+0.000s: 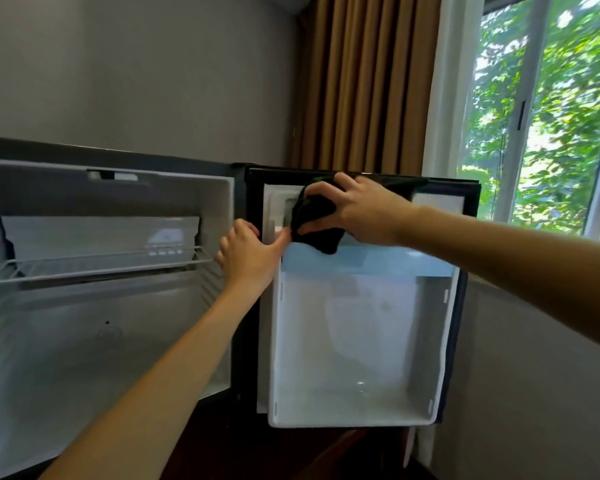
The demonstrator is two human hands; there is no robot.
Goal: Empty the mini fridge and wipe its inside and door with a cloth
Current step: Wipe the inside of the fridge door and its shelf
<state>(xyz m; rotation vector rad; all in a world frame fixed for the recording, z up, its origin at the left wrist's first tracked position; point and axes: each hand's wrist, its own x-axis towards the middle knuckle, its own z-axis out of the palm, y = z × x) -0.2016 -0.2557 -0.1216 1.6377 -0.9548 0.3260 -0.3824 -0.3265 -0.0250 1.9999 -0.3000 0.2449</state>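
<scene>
- The mini fridge (84, 323) is on the left, wide open, and nothing is sitting inside that I can see. There's just a wire shelf (97, 268) across the upper part of the pale interior.
- The door (361, 341) is swung out to the right, with its white inner side facing the camera.
- The right hand (364, 213) comes in from the right and has a dark cloth (314, 220) bunched up in it. The fingers are curled over the top and the thumb is tucked under, so it's a proper grip.
- The cloth is pressed against the upper part of the door's inner face, just above the blue strip (378, 261) along the top of the door bin (361, 403). A bit of it hangs down over that strip.
- The left hand (248, 256) is at the door's left edge, right beside the fridge opening. Its fingers look curled around that edge, but the tips are hidden behind it, so I can't be totally sure how tight the hold is. The thumb sticks out to the right and nearly touches the cloth.
- The door bin is clear plastic with nothing in it.
- Further back there's a grey wall (136, 64) behind the fridge, a brown curtain (361, 81) in the middle, and a window (551, 116) on the far right with green leaves outside.
</scene>
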